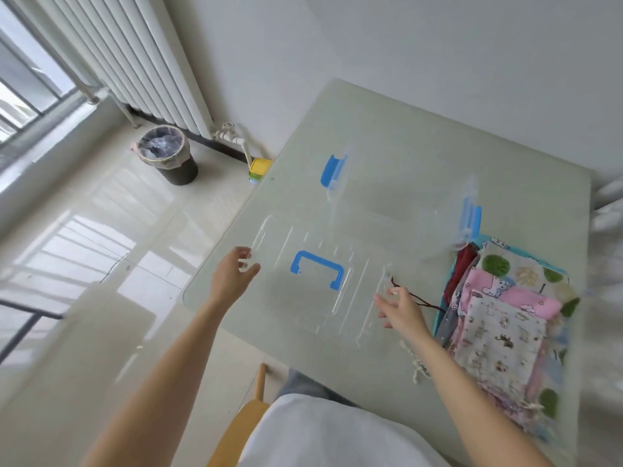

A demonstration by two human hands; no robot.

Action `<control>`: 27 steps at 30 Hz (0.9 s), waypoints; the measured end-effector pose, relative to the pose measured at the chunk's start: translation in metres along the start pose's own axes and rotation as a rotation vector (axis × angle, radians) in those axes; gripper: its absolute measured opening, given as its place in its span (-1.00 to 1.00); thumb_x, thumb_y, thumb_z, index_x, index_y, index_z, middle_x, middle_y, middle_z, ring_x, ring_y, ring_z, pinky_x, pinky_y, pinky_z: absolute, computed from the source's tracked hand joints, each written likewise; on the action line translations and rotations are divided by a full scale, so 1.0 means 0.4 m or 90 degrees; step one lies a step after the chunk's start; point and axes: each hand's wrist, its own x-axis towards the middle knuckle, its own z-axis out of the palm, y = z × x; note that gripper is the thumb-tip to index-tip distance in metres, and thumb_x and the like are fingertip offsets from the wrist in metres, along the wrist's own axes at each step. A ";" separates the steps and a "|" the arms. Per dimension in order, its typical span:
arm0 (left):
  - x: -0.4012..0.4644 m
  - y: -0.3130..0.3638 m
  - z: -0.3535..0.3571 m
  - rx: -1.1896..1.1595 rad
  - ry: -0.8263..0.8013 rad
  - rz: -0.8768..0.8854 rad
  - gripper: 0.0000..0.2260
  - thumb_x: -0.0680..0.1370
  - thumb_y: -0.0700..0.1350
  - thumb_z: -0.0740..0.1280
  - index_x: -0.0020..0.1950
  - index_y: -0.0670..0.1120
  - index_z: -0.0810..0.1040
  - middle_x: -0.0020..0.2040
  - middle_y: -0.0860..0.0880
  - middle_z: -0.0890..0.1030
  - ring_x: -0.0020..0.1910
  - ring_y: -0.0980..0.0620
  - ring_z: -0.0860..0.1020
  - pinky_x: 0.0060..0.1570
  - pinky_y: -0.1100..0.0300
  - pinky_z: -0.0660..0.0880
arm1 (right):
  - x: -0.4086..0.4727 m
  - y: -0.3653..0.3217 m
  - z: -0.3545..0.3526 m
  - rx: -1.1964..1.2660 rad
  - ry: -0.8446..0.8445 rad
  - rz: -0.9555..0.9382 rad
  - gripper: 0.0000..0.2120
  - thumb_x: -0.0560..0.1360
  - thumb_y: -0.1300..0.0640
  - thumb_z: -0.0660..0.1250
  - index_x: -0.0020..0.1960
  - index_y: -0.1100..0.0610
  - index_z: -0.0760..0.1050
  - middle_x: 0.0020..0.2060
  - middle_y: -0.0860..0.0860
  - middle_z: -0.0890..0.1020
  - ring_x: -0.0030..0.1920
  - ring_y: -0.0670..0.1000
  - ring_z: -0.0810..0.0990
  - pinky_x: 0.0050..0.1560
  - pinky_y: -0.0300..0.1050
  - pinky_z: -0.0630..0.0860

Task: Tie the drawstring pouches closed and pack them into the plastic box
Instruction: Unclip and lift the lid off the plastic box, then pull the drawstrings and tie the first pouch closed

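Observation:
A clear plastic lid (317, 298) with a blue handle (318, 268) lies flat on the glass table (387, 136). My left hand (236, 271) pinches the lid's left edge. At the lid's right edge my right hand (401, 308) hovers with its fingers apart and nothing in them. Behind the lid stands the clear plastic box (397, 203) with blue latches, open on top. To the right lies a pile of patterned drawstring pouches (505, 325), pink, cream and green-printed. A dark red drawstring (418, 298) trails from the pile toward my right hand.
A cream cord end (418, 369) lies near the table's front edge. On the floor to the left stand a lined waste bin (168, 156) and a yellow-lidded container (260, 168). A radiator runs along the wall. A wooden chair (246, 416) is under me.

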 end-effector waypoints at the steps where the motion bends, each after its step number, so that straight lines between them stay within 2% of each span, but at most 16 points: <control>1: 0.005 -0.009 0.014 0.038 -0.026 -0.017 -0.60 0.47 -0.09 0.40 0.28 -0.12 0.44 0.20 -0.07 0.52 0.10 -0.08 0.55 0.02 0.11 0.44 | 0.003 0.006 0.015 -0.027 -0.013 0.010 -0.56 0.50 0.01 0.34 0.26 0.23 0.33 -0.22 -0.01 0.56 -0.17 0.12 0.61 0.06 0.16 0.55; 3: 0.021 -0.014 0.034 0.098 -0.069 -0.045 -0.46 0.48 -0.05 0.39 0.41 -0.14 0.33 0.34 -0.12 0.38 0.20 -0.10 0.49 0.15 0.07 0.41 | 0.012 0.008 0.039 -0.040 -0.036 0.033 -0.50 0.52 0.01 0.31 0.35 0.23 0.30 -0.21 -0.04 0.53 -0.19 0.08 0.59 0.12 0.14 0.52; 6: 0.046 -0.019 0.051 0.120 -0.094 -0.052 -0.37 0.48 -0.03 0.38 0.48 -0.14 0.21 0.40 -0.17 0.28 0.36 -0.13 0.32 0.30 0.05 0.30 | 0.029 -0.007 0.068 -0.035 -0.064 0.079 -0.46 0.53 0.04 0.28 0.42 0.23 0.23 -0.14 0.01 0.52 -0.16 0.07 0.59 0.18 0.06 0.50; 8: 0.057 -0.023 0.057 0.121 -0.105 -0.041 -0.34 0.49 -0.02 0.37 0.50 -0.10 0.16 0.44 -0.18 0.25 0.43 -0.13 0.19 0.38 0.01 0.19 | 0.037 -0.021 0.087 0.006 -0.080 0.096 -0.44 0.53 0.05 0.27 0.44 0.22 0.22 0.06 0.05 0.52 -0.08 0.07 0.58 0.20 0.03 0.50; 10: 0.066 -0.015 0.064 0.163 -0.100 -0.014 -0.34 0.50 0.00 0.35 0.52 -0.05 0.12 0.50 -0.14 0.17 0.49 -0.11 0.08 0.43 -0.06 0.04 | 0.044 -0.034 0.093 0.047 -0.082 0.097 -0.46 0.54 0.07 0.26 0.45 0.22 0.23 0.31 0.09 0.42 0.08 0.07 0.55 0.20 0.01 0.50; 12: 0.061 0.009 0.069 0.179 -0.066 0.039 -0.38 0.51 0.00 0.33 0.51 -0.04 0.15 0.51 -0.12 0.16 0.50 -0.10 0.04 0.44 -0.05 0.00 | 0.045 -0.048 0.088 0.015 -0.066 0.069 -0.51 0.53 0.09 0.27 0.42 0.20 0.29 0.37 0.09 0.38 0.25 0.07 0.47 0.28 -0.04 0.41; 15: 0.034 0.087 0.098 0.108 -0.046 0.149 -0.53 0.52 -0.08 0.33 0.41 -0.06 0.35 0.40 -0.09 0.37 0.40 -0.09 0.24 0.35 0.09 0.20 | 0.025 -0.053 0.045 -0.059 -0.001 -0.009 -0.65 0.53 0.16 0.28 0.30 0.19 0.43 0.28 0.14 0.44 0.30 0.08 0.41 0.23 -0.17 0.28; 18: -0.012 0.206 0.146 -0.013 -0.157 0.226 -0.69 0.52 -0.12 0.33 0.28 -0.03 0.48 0.24 -0.01 0.53 0.29 0.01 0.41 0.24 0.21 0.29 | -0.017 -0.027 -0.018 -0.126 0.041 -0.084 -0.73 0.54 0.18 0.27 0.22 0.19 0.48 0.20 0.12 0.48 0.28 0.07 0.41 0.16 -0.28 0.22; 20: -0.044 0.296 0.185 -0.083 -0.246 0.279 -0.75 0.53 -0.13 0.33 0.21 0.01 0.52 0.13 0.08 0.60 0.15 0.15 0.52 0.17 0.28 0.38 | -0.054 0.007 -0.068 -0.179 0.069 -0.121 -0.75 0.55 0.18 0.25 0.20 0.17 0.49 0.19 0.07 0.49 0.26 0.03 0.43 0.15 -0.28 0.22; 23: -0.104 0.397 0.267 -0.072 -0.361 0.351 -0.78 0.53 -0.11 0.33 0.17 0.02 0.54 -0.01 0.13 0.65 -0.02 0.23 0.58 0.03 0.39 0.43 | -0.111 0.084 -0.134 -0.213 0.143 -0.125 -0.78 0.56 0.17 0.23 0.19 0.13 0.50 0.18 -0.03 0.51 0.23 -0.03 0.43 0.20 -0.24 0.27; 27: -0.198 0.438 0.415 0.029 -0.483 0.393 -0.80 0.51 -0.07 0.36 0.13 0.00 0.56 -0.09 0.12 0.62 -0.15 0.21 0.58 -0.13 0.44 0.41 | -0.165 0.234 -0.191 -0.200 0.266 -0.058 -0.82 0.53 0.21 0.27 0.11 0.14 0.55 0.13 0.01 0.54 0.22 0.05 0.42 0.20 -0.24 0.24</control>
